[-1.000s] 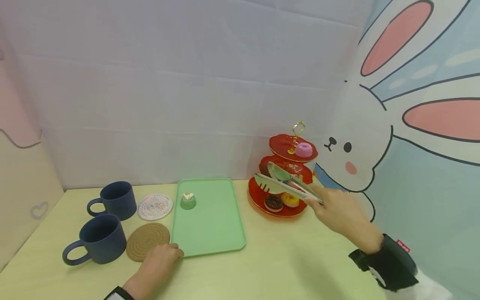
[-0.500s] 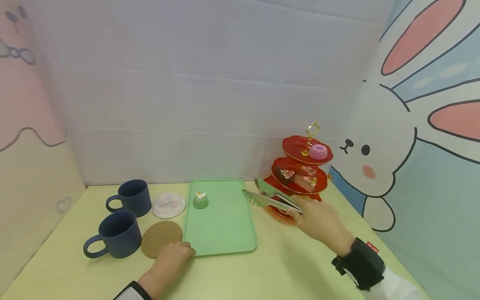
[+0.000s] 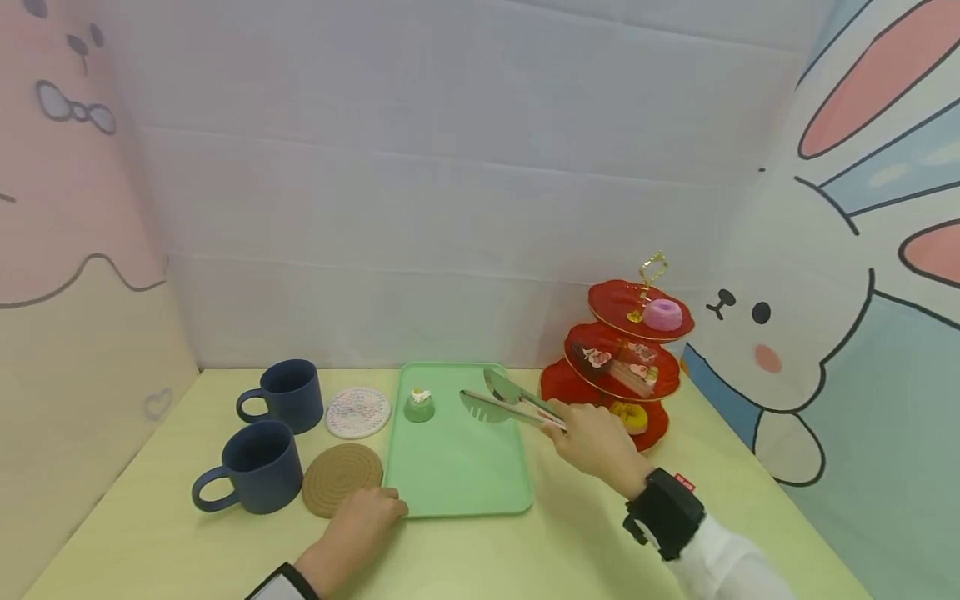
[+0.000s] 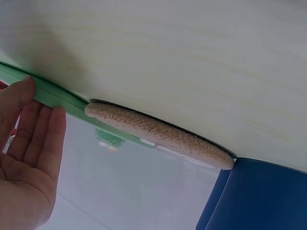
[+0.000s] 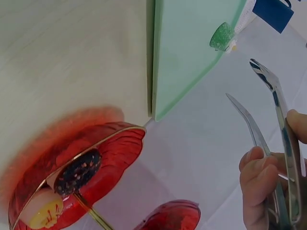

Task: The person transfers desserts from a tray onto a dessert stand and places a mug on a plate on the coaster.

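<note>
We hold metal tongs [image 5: 282, 120], tips parted, in our right grip [image 3: 600, 442], pointed toward the green cake [image 3: 419, 407] on a green tray [image 3: 457, 467]; our left grip [image 3: 367, 517] pinches its near corner, on the bench [image 3: 465, 562].

Metal tongs [image 3: 508, 390], their jaws apart, slant above a flat-lying, pale-green rectangular tray [image 3: 457, 467].
</note>
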The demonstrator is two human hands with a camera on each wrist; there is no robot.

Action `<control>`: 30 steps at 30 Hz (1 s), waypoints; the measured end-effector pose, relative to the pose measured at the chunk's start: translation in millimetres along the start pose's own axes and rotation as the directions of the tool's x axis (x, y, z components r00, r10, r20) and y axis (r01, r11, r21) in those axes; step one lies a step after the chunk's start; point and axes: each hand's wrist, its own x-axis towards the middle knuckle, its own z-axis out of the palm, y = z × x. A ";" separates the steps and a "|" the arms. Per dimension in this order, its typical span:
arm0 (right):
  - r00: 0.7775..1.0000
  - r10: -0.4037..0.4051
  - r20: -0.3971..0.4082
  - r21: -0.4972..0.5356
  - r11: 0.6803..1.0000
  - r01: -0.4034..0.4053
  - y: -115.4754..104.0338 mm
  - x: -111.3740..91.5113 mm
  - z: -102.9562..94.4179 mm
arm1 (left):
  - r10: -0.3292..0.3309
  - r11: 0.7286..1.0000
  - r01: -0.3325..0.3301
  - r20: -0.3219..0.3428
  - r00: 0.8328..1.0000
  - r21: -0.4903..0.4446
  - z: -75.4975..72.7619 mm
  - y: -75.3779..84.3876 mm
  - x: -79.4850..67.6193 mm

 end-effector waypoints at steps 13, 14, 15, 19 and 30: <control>0.996 -0.082 0.027 0.017 0.997 0.081 -10.7 29.3 39.4 | 0.036 0.998 -0.035 -0.024 0.999 0.045 3.6 2.7 -0.1; 0.996 -0.085 0.029 0.017 0.996 0.085 -10.9 31.8 42.3 | 0.037 0.998 -0.036 -0.023 0.999 0.047 3.0 2.9 0.3; 0.996 -0.087 0.034 0.019 0.996 0.086 -11.2 34.2 45.2 | 0.038 0.998 -0.037 -0.021 0.999 0.047 2.9 2.8 0.7; 0.994 -0.108 0.029 0.024 0.994 0.107 -14.3 43.0 57.3 | 0.028 0.998 -0.028 -0.011 1.000 0.060 2.8 3.0 1.2; 0.980 -0.197 -0.007 0.027 0.980 0.197 -31.9 65.1 76.9 | -0.014 0.996 0.011 0.034 0.999 0.085 1.6 0.8 1.7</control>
